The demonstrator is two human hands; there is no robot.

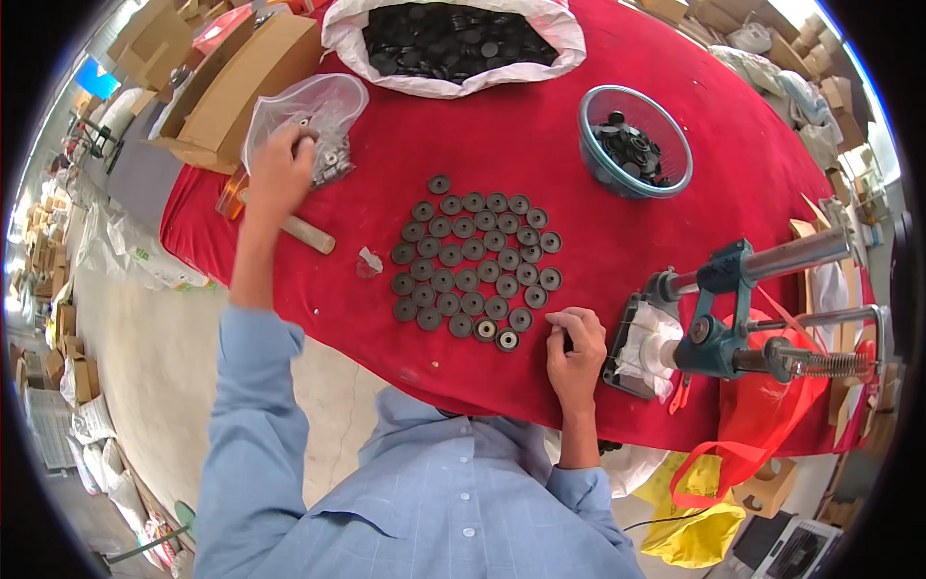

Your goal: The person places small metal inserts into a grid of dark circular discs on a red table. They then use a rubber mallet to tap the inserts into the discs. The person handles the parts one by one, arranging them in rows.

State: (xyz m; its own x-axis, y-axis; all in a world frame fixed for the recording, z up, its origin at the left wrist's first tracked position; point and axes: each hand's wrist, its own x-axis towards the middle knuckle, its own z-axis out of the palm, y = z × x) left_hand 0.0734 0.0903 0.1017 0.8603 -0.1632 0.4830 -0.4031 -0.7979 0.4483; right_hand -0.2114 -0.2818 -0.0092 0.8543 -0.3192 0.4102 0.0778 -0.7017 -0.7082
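My left hand [283, 166] is over a clear plastic bag [328, 101] of small metal pieces [335, 159]. Its fingers are pinched together, and whatever is between them is too small to name. Many round black discs [473, 249] lie in loose rows on the red cloth. Two at the near end, such as this disc [507, 339], carry a pale metal ring in the centre. Just right of them my right hand [576, 359] rests on the cloth with curled fingers; a dark patch shows between thumb and fingers, and I cannot tell if it is an object.
A white sack [453, 89] of black discs stands at the back. Right of it is a clear bowl [590, 159] with more discs. A green hand press [709, 333] stands at the right, beside a red bag [772, 386]. A wooden handle [309, 234] and cardboard box [241, 96] are left.
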